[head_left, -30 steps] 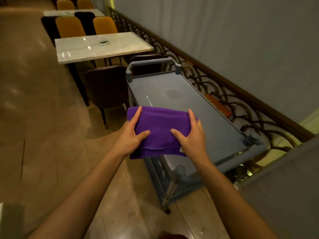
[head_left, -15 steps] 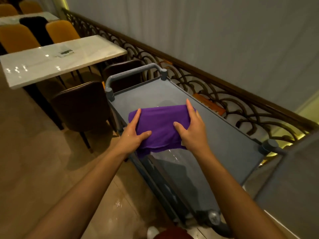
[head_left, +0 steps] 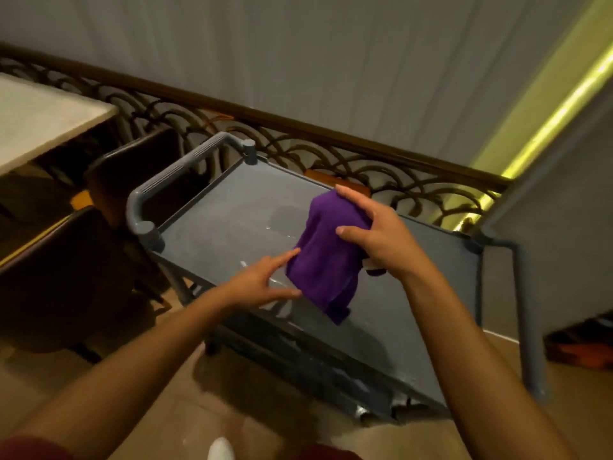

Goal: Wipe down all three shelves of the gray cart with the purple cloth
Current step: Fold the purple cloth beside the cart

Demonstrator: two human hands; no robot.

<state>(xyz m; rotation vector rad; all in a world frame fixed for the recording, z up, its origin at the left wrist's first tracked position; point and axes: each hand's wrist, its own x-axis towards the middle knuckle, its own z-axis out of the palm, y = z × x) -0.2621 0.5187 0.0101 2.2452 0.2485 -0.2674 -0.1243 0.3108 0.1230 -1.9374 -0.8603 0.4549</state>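
My right hand (head_left: pixel 381 237) grips purple cloth (head_left: pixel 326 257), fingers curled over bunched top, cloth hanging above top shelf (head_left: pixel 232 217) of gray cart (head_left: pixel 431 293), right of middle. My left hand (head_left: pixel 262 282) open, fingers straight, tips touching cloth's left edge. Wet streaks on shelf near cloth. Bare shelf stretches left toward far handle (head_left: pixel 172 174). Railing (head_left: pixel 331 151) just beyond far edge. Chairs (head_left: pixel 66 267) crowd left end. Open floor (head_left: pixel 199 393) at near side.

Restaurant, marble dining table (head_left: pixel 36 124), upholstered chairs (head_left: pixel 59 277), service cart (head_left: pixel 232 207)
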